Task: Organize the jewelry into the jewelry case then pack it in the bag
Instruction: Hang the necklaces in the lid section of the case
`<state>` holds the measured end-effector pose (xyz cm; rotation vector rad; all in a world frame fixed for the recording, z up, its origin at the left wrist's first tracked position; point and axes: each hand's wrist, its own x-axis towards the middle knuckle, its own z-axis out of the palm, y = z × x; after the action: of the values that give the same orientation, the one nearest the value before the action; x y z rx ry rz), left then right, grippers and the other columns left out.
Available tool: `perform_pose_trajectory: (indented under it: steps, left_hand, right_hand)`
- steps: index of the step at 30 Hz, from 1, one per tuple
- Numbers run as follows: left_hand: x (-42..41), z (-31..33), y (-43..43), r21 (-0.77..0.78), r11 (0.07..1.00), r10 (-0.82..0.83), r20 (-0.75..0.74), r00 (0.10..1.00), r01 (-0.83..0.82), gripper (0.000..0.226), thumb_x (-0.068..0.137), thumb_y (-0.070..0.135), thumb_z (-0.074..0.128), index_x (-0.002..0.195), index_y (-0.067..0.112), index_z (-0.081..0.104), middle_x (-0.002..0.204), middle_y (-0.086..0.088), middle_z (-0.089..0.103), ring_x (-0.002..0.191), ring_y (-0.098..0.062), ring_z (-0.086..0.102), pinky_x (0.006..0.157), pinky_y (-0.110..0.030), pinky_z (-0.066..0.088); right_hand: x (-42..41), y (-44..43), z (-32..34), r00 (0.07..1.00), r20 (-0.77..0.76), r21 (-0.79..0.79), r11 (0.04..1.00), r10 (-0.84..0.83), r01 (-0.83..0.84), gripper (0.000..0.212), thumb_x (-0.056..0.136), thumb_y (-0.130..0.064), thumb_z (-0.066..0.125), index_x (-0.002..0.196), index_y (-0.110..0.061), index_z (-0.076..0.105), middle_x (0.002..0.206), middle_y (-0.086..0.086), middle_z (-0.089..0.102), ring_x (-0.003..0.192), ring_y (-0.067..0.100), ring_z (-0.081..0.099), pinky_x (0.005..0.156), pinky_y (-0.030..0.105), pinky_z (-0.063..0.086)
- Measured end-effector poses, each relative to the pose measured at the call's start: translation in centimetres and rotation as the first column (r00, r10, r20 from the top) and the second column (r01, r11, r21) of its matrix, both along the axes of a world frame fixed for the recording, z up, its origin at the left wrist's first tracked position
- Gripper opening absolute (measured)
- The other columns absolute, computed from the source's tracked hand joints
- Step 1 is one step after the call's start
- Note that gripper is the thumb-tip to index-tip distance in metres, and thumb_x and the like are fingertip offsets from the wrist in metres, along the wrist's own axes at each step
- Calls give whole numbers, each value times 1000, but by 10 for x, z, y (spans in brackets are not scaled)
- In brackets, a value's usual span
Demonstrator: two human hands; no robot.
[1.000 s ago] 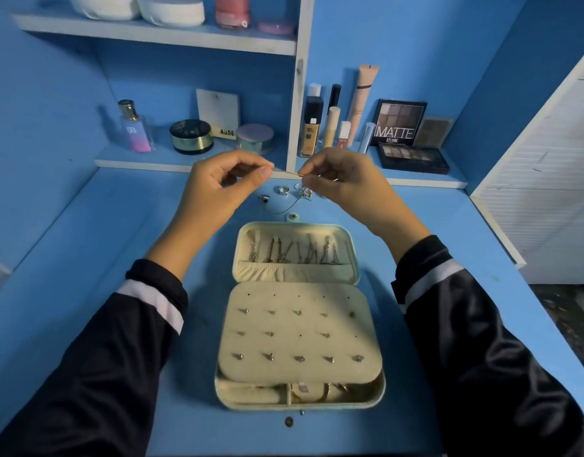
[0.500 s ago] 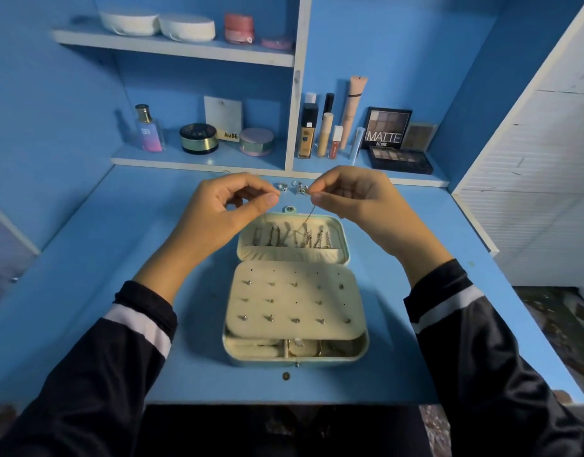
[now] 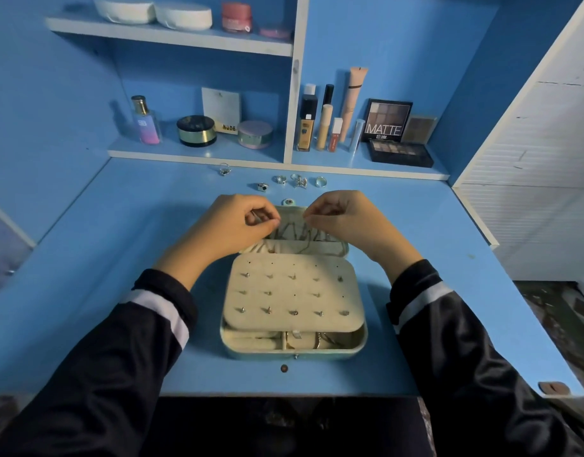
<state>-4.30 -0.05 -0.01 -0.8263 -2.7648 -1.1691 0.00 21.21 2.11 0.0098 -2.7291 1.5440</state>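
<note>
**A:** What sits nearest on the desk?

**B:** A small dark disc, at 6 o'clock from the jewelry case and just off its front wall. A flat brown thing lies well apart at 4 o'clock, by the desk's near corner. Dark sleeves with a white band come in at 7 and 5 o'clock.

**A:** And the case itself?

**B:** It lies open in the middle of the desk. Along its front are compartments, and something gold-coloured lies in the right-hand one. Over them rests a cream panel with small studs set in rows.

**A:** The lid?

**B:** The lid lies flat at 12 o'clock. Necklaces hang in it above a gathered pocket.

**A:** Where are the hands?

**B:** Both are over the lid, the left hand at 11 o'clock and the right hand at 1 o'clock. Each has its fingers curled in and its thumb pressed to the forefinger. They pinch a thin chain that barely shows. The two sets of fingertips are near each other but apart.

**A:** Beyond them?

**B:** The case's snap tab is at 12 o'clock. Past it, five rings lie loose on the desk, four in a row and one off toward 11 o'clock. Behind is a shelf with a perfume bottle, a round jar, tubes and a palette marked MATTE.
</note>
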Motion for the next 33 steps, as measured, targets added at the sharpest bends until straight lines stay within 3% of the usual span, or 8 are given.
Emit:
perform_pose_trajectory:
  steps: [3, 10, 18, 24, 33]
  left_hand:
    - [-6, -2, 5, -59, 998, 15, -28, 1000, -17, 7, 86, 21, 71, 86, 27, 73, 65, 21, 59, 58, 4, 51, 57, -8, 37]
    - [-19, -3, 10, -101, 995, 6, -90, 996, -15, 7, 88, 20, 70, 93, 21, 75, 73, 21, 60, 59, 12, 51, 55, -4, 32]
    - [-25, -4, 16, -75, 997, 23, -133, 991, -34, 7, 88, 18, 70, 91, 15, 75, 69, 23, 53, 61, 20, 49, 57, 1, 33]
    - [-27, -13, 19, -56, 997, 39, -173, 984, -49, 6, 86, 17, 71, 89, 13, 75, 77, 7, 61, 63, 19, 49, 59, 2, 32]
    - [-30, -12, 21, -71, 996, 33, -177, 984, -46, 6, 86, 23, 73, 89, 19, 75, 80, 6, 64, 65, 16, 50, 59, -1, 33]
  right_hand:
    - [-7, -2, -4, 999, -14, 74, 996, -52, 53, 4, 82, -12, 71, 82, -15, 74, 65, -3, 64, 51, -2, 52, 52, 10, 43]
    - [-18, -9, -7, 987, -41, 135, 978, -154, 158, 3, 81, -12, 71, 78, -12, 73, 61, -3, 60, 45, -1, 46, 42, 9, 37]
    - [-25, -15, -14, 958, -129, 193, 941, -255, 277, 6, 78, -10, 68, 77, -9, 73, 64, -5, 64, 57, 4, 54, 47, 4, 39]
    - [-25, -17, -17, 943, -146, 157, 935, -298, 319, 5, 77, -8, 68, 77, -11, 73, 63, -10, 60, 57, 2, 52, 48, 3, 38]
    - [-24, -17, -21, 943, -207, 212, 929, -261, 304, 6, 77, -9, 70, 77, -9, 76, 62, -9, 60, 58, 3, 53, 53, 7, 40]
